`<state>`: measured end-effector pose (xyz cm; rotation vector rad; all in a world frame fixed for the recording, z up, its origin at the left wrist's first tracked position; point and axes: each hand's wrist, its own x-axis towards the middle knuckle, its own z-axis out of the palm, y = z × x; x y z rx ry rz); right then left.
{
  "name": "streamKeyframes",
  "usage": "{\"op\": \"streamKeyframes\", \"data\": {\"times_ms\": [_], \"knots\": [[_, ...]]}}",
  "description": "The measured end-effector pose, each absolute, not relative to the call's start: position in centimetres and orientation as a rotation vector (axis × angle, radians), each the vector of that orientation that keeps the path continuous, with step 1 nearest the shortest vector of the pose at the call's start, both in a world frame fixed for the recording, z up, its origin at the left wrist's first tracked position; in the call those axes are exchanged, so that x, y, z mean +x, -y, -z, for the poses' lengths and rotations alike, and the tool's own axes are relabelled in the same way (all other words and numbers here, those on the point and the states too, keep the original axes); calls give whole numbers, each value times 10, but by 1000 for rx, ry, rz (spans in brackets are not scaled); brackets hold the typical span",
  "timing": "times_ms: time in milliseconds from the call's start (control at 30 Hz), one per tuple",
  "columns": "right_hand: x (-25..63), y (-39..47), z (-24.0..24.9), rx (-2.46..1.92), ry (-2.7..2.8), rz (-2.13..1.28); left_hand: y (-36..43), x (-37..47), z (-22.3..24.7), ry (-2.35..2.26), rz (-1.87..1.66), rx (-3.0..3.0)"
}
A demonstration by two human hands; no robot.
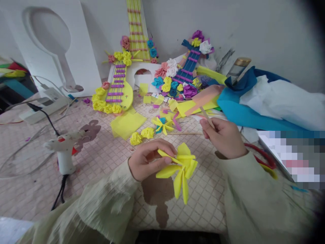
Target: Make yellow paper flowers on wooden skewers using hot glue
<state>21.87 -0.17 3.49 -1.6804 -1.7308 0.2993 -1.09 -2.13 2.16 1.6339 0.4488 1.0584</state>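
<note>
My left hand (149, 159) pinches a petal of a yellow paper flower (186, 164) between thumb and fingers. The flower's folded petals fan out to the right and downward over the table. To its right, my right hand (226, 136) is closed around a thin wooden stick (207, 116) that points up and left. The stick's upper end lies in front of pink and yellow paper sheets. Beyond my left hand are two crumpled yellow paper flowers (147, 133) and a yellow star-shaped paper piece (164, 126).
Decorated toy lutes (123, 93) lean at the back. A white hot glue gun (65, 157) stands at left near a power strip (45, 101) and cables. Blue paper (254, 110), white crumpled paper (281, 98) and red-handled scissors (264, 156) lie at right.
</note>
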Motion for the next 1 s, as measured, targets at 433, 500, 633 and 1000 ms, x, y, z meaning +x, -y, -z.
{"op": "streamKeyframes", "data": {"times_ms": [433,500,633,1000], "knots": [[207,19,-48,-1296,1896,-518,25,-14,-28,-457,-936,1654],[201,25,-50,-1137,1973,-607,25,-13,-27,-448,-920,1655],[188,33,-50,-965,2056,-807,26,-11,-23,-445,-878,1629],[179,36,-48,-1070,2023,-966,29,-8,-21,-453,-828,1482]]}}
